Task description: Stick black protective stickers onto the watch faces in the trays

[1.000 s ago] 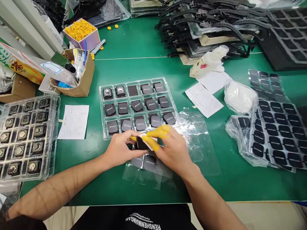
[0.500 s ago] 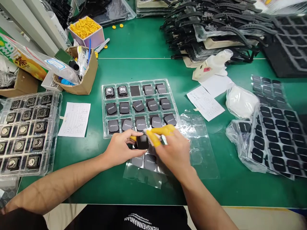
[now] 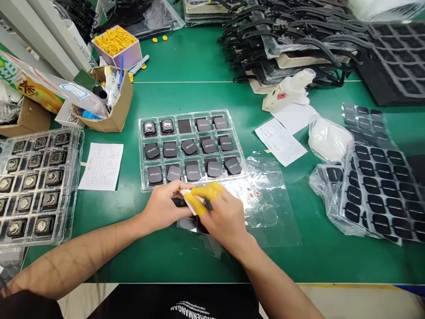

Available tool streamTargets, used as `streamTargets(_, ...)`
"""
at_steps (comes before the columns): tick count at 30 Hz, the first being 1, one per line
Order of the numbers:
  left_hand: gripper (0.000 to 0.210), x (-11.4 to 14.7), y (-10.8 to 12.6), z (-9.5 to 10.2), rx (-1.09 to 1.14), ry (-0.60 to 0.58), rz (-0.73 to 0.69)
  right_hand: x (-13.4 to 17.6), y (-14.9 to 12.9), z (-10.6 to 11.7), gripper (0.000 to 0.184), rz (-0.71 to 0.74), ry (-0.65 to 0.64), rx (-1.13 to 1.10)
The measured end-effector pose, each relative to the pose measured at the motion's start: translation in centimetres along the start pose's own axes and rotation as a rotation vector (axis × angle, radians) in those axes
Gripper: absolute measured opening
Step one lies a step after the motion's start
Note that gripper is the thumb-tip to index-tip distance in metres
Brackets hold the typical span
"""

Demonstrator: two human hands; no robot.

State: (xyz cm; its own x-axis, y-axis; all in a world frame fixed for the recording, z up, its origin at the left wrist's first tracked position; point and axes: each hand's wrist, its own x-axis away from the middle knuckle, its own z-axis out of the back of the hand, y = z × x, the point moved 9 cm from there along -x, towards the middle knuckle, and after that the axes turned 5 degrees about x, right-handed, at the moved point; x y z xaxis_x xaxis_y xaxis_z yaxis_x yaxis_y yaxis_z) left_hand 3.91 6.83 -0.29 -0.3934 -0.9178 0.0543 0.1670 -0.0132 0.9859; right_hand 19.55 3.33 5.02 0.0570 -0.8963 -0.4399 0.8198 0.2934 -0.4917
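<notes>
My left hand (image 3: 161, 204) is closed on a black smartwatch case (image 3: 180, 203), which is mostly hidden behind the fingers. My right hand (image 3: 226, 217), with yellow finger cots on its fingertips, presses a small white cloth (image 3: 190, 201) against the watch. A dark slim object (image 3: 207, 204) also shows between the right fingers; I cannot make out its kind. Just beyond the hands lies a clear plastic tray (image 3: 141, 170). Two watch cases (image 3: 167, 126) and several dark square covers (image 3: 208, 145) with white lettering sit in its pockets. Another cover (image 3: 187, 222) lies beneath my hands.
A tray of watches (image 3: 78, 177) stands left, near a paper slip (image 3: 100, 167). Behind are a cardboard box (image 3: 121, 110) and a box of yellow finger cots (image 3: 128, 52). Stacked black straps (image 3: 292, 33), a white bottle (image 3: 288, 91) and sheets of black covers (image 3: 381, 190) occupy the right.
My right hand has moved left and now covers the watch, whose dark face showed before. The white cloth has come across onto it. The view has shifted slightly.
</notes>
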Motion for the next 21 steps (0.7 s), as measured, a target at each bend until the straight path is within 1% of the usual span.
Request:
streamTargets(2, 0.04, 0.2, 0.3, 0.2, -0.011, 0.028, -0.058, -0.1, 2.0, 0.8, 0.014, -0.104, 0.015, 0.199)
streamTargets(3, 0.039, 0.4, 0.8, 0.4, -0.033, 0.054, -0.123, -0.1, 3.0, 1.6, 0.017, -0.157, 0.037, 0.293)
streamTargets(4, 0.038, 0.6, 1.5, 0.5, -0.065, 0.076, -0.21, -0.2, 3.5, 2.3, 0.018, -0.178, 0.056, 0.341)
streamTargets(5, 0.038, 1.0, 2.2, 0.6, -0.106, 0.093, -0.311, -0.2, 3.6, 2.8, 0.02, -0.157, 0.06, 0.326)
streamTargets(7, 0.041, 1.9, 3.5, 0.3, -0.195, 0.098, -0.503, -0.4, 2.4, 2.9, 0.03, -0.049, 0.012, 0.141)
streamTargets(9, 0.046, 2.7, 4.3, -0.1, -0.245, 0.071, -0.637, -0.3, 0.7, 2.4, 0.039, 0.058, -0.052, -0.035)
streamTargets(10, 0.047, 3.0, 4.5, -0.2, -0.254, 0.062, -0.673, -0.2, 0.1, 2.1, 0.04, 0.085, -0.073, -0.08)
streamTargets(12, 0.047, 3.2, 4.7, -0.3, -0.27, 0.054, -0.708, -0.1, -0.2, 1.5, 0.038, 0.073, -0.089, -0.107)
streamTargets(15, 0.046, 3.1, 4.8, -0.4, -0.295, 0.04, -0.695, -0.2, 0.6, 0.9, 0.032, 0.016, -0.108, -0.127)
streamTargets(19, 0.05, 2.9, 4.9, -0.6, -0.297, 0.012, -0.675, -0.1, 1.3, 0.5, 0.035, -0.017, -0.184, -0.166)
streamTargets(21, 0.051, 2.9, 5.0, -0.8, -0.292, -0.014, -0.674, -0.1, 1.5, 0.4, 0.035, -0.051, -0.196, -0.191)
